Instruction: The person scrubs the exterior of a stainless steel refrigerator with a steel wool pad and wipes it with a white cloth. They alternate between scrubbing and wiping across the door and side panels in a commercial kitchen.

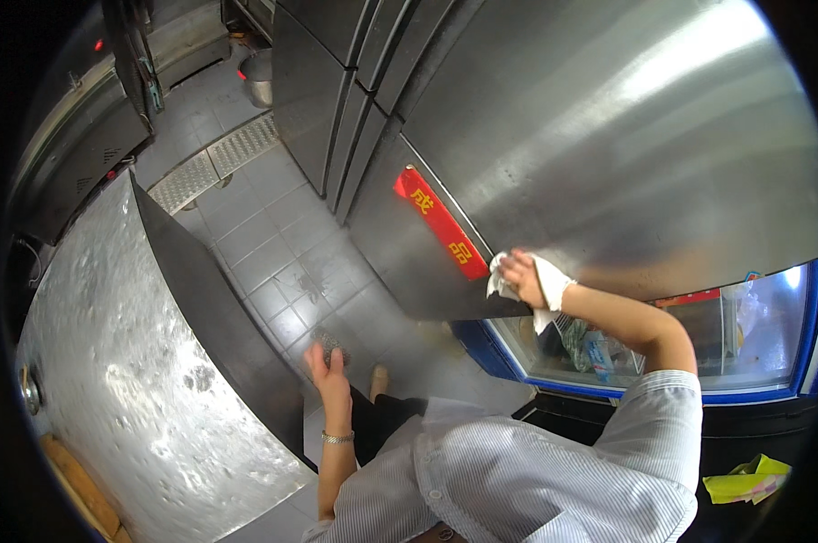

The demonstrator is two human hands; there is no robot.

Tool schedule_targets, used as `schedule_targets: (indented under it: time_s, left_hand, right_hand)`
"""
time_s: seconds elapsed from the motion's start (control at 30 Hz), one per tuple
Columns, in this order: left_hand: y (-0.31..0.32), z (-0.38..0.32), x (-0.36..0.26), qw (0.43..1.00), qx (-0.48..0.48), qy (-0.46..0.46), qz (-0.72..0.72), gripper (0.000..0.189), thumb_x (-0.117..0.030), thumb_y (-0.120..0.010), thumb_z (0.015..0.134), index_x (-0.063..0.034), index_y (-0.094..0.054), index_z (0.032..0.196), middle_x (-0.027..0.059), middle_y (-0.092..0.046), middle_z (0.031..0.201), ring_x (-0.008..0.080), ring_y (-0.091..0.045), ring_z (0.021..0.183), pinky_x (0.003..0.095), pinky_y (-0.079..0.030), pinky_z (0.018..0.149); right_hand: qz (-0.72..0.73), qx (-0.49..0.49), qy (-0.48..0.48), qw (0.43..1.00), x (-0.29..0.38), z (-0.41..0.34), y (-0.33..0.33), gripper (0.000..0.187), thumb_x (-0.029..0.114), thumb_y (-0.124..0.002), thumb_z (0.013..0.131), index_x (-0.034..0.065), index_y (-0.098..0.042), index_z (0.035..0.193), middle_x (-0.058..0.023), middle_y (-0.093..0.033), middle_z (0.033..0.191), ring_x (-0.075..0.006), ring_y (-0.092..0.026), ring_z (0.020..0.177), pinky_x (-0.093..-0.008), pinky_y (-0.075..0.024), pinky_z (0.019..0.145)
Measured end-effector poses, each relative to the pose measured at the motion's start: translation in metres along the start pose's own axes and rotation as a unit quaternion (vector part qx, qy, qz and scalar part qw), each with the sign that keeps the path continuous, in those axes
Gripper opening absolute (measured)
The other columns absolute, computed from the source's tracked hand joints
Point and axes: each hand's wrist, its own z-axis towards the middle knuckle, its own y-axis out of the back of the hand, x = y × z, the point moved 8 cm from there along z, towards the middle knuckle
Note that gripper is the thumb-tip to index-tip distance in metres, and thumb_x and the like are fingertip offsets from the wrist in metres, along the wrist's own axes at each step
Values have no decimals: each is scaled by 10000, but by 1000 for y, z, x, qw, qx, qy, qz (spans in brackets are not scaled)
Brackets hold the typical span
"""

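Observation:
My right hand presses a white cloth against the lower edge of a large stainless steel cabinet, close to its corner. Just left of the cloth, a red sign with yellow characters is fixed on the steel. Low over the floor, my left hand holds a grey metal scouring pad, its fingers curled around it. A metal bracelet is on that wrist.
A dented stainless steel table stands on the left. At the right is a blue-framed glass-door cooler, with a yellow-green cloth beyond it. A metal bucket and a perforated floor grate lie farther off on grey tiles.

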Motion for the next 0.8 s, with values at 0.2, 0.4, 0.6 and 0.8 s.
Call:
schedule_targets:
  time_s: [0.2,0.4,0.6,0.8]
  left_hand:
    - [-7,-20,2,1000,-1,4,-3,248,16,-510,852,51,-482,1096,73,-417,1127,174,-441,1027,266,-382,870]
    - [-8,-47,11,1000,-22,-2,4,304,18,-515,853,60,-474,1151,70,-420,1114,176,-434,1028,278,-373,882]
    - [-45,-43,-10,999,24,-32,5,338,-10,-519,872,61,-460,1197,57,-424,1105,156,-462,976,264,-402,844]
    - [-92,-33,-36,996,69,-51,4,315,-15,-530,881,57,-455,1179,22,-446,1067,124,-441,959,251,-364,863]
  right_hand:
    - [-215,-251,-220,918,-166,75,177,323,207,-557,738,10,-653,975,-130,-455,1287,-310,-384,1227,-434,-328,1007]
    - [70,-273,-302,911,-97,63,60,381,131,-485,789,-11,-489,1142,-174,-543,1139,-321,-552,993,-406,-443,876]
    - [30,-147,-183,972,53,-81,-15,412,209,-582,709,-25,-632,1045,-162,-464,1292,-321,-435,1208,-432,-329,1048]
    - [-194,-281,-312,886,-34,-214,210,141,123,-616,648,82,-650,779,-114,-547,1214,-301,-543,1101,-562,-272,1021]
